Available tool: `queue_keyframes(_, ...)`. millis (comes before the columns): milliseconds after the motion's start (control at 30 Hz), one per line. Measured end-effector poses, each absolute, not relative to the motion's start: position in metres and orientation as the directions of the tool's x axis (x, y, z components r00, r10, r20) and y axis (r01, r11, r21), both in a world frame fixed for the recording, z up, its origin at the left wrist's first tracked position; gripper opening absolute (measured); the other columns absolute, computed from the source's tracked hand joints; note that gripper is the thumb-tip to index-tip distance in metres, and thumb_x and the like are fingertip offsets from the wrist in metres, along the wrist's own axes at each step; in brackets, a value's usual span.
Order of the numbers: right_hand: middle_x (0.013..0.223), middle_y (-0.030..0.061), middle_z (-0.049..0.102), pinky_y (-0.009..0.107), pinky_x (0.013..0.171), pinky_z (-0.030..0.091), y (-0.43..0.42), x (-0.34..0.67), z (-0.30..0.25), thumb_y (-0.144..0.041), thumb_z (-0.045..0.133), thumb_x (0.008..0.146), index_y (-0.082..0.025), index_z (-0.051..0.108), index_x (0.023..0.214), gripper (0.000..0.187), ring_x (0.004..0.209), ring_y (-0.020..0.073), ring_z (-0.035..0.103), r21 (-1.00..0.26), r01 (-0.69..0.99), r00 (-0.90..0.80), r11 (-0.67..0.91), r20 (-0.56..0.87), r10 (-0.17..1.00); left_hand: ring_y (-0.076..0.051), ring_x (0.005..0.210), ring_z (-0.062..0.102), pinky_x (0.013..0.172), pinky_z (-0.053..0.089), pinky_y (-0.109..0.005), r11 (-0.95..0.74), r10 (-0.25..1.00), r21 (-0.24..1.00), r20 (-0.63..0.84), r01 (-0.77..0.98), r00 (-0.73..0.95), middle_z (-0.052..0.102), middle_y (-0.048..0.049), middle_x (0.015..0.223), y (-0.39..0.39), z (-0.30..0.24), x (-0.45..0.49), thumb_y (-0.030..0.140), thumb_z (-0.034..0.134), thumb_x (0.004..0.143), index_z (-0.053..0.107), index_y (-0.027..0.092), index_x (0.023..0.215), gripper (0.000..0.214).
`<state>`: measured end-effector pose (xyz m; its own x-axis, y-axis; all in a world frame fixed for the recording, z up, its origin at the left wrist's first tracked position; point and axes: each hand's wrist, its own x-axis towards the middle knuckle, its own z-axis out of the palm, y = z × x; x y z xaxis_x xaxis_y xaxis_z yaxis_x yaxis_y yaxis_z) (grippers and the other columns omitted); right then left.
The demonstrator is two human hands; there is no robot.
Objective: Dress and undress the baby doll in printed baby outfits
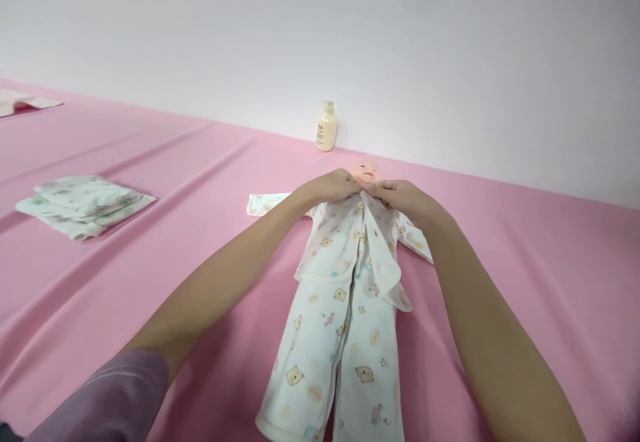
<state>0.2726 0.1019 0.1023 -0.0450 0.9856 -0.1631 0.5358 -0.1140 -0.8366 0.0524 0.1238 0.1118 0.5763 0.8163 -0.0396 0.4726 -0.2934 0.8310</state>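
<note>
A baby doll (pixel 369 170) lies on its back, dressed in a white printed shirt (pixel 333 239) and matching trousers (pixel 313 349). Just below its chin, my left hand (pixel 340 187) pinches the shirt's collar from the left. My right hand (pixel 405 199) grips the collar's other edge, and the fingertips of both hands nearly meet. Below them the shirt front hangs unfastened, its right flap folded back. Both sleeves stretch out sideways. My fingers hide the neckline and any fastener there.
A pink sheet (pixel 210 242) with some creases covers the surface up to a white wall (pixel 450 62). Behind the doll's head stands a cream pump bottle (pixel 327 129). Folded printed cloth (pixel 87 205) lies at left, and a pale pink cloth (pixel 25 102) at far left.
</note>
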Motion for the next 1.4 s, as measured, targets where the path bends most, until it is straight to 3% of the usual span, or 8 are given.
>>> queue_keyframes(167, 0.107, 0.0052, 0.084, 0.031, 0.081, 0.054, 0.104, 0.269, 0.099, -0.060, 0.095, 0.075, -0.024, 0.086, 0.099, 0.045, 0.097, 0.0240, 0.072, -0.885, 0.437, -0.041, -0.161, -0.199, 0.979, -0.014, 0.058, 0.036, 0.059, 0.033, -0.033, -0.304, 0.796, 0.858, -0.010, 0.414, 0.605, 0.039, -0.0004, 0.062, 0.127, 0.109, 0.055, 0.037, 0.066, 0.087, 0.038, 0.022, 0.063, 0.039)
queue_keyframes(367, 0.100, 0.0070, 0.082, 0.032, 0.078, 0.052, 0.101, 0.273, 0.103, -0.055, 0.094, 0.077, -0.023, 0.085, 0.094, 0.038, 0.088, 0.0222, 0.068, -0.897, 0.413, -0.085, -0.158, -0.211, 0.974, -0.017, 0.069, 0.049, 0.068, 0.038, -0.033, -0.196, 0.872, 0.889, -0.036, 0.414, 0.488, 0.056, -0.0018, 0.078, 0.134, 0.105, 0.057, 0.029, 0.073, 0.080, 0.054, 0.024, 0.079, 0.019)
queue_keyframes(633, 0.096, 0.0064, 0.079, 0.032, 0.075, 0.052, 0.101, 0.276, 0.103, -0.052, 0.088, 0.084, -0.023, 0.084, 0.091, 0.030, 0.085, 0.0215, 0.065, -0.875, 0.461, -0.080, -0.149, -0.208, 0.975, -0.017, 0.069, 0.048, 0.067, 0.037, -0.034, -0.186, 0.862, 0.900, -0.044, 0.395, 0.506, 0.053, -0.0024, 0.076, 0.131, 0.109, 0.055, 0.024, 0.068, 0.079, 0.049, 0.023, 0.075, 0.019)
queue_keyframes(800, 0.080, 0.0029, 0.072, 0.031, 0.075, 0.049, 0.102, 0.273, 0.104, -0.052, 0.088, 0.084, -0.023, 0.080, 0.082, 0.030, 0.078, 0.0193, 0.061, -0.859, 0.496, -0.086, -0.127, -0.194, 0.977, -0.017, 0.068, 0.044, 0.065, 0.034, -0.035, -0.160, 0.857, 0.909, -0.066, 0.385, 0.512, 0.047, -0.0018, 0.072, 0.131, 0.107, 0.057, 0.024, 0.067, 0.077, 0.045, 0.024, 0.071, 0.023)
queue_keyframes(1067, 0.072, 0.0011, 0.065, 0.031, 0.069, 0.045, 0.105, 0.270, 0.094, -0.050, 0.090, 0.076, -0.022, 0.076, 0.079, 0.031, 0.074, 0.0188, 0.057, -0.866, 0.475, 0.032, -0.155, -0.159, 0.987, -0.018, 0.076, 0.056, 0.070, 0.042, -0.031, -0.134, 0.896, 0.917, -0.050, 0.376, 0.441, 0.063, -0.0020, 0.084, 0.130, 0.104, 0.060, 0.025, 0.070, 0.082, 0.060, 0.023, 0.089, 0.012)
queue_keyframes(1233, 0.066, -0.0018, 0.055, 0.030, 0.061, 0.038, 0.104, 0.269, 0.092, -0.040, 0.087, 0.076, -0.023, 0.066, 0.065, 0.029, 0.068, 0.0154, 0.046, -0.908, 0.389, 0.049, -0.159, -0.151, 0.987, -0.017, 0.069, 0.052, 0.072, 0.039, -0.031, -0.127, 0.898, 0.907, -0.067, 0.403, 0.435, 0.060, 0.0016, 0.078, 0.118, 0.114, 0.061, 0.024, 0.069, 0.089, 0.062, 0.023, 0.098, 0.012)
queue_keyframes(1400, 0.070, 0.0009, 0.059, 0.030, 0.062, 0.041, 0.101, 0.269, 0.098, -0.038, 0.087, 0.076, -0.022, 0.073, 0.070, 0.022, 0.072, 0.0172, 0.050, -0.918, 0.357, 0.039, -0.175, -0.172, 0.984, -0.019, 0.074, 0.055, 0.073, 0.039, -0.031, -0.126, 0.904, 0.884, -0.084, 0.450, 0.419, 0.064, -0.0004, 0.083, 0.114, 0.118, 0.061, 0.024, 0.070, 0.091, 0.062, 0.023, 0.101, 0.012)
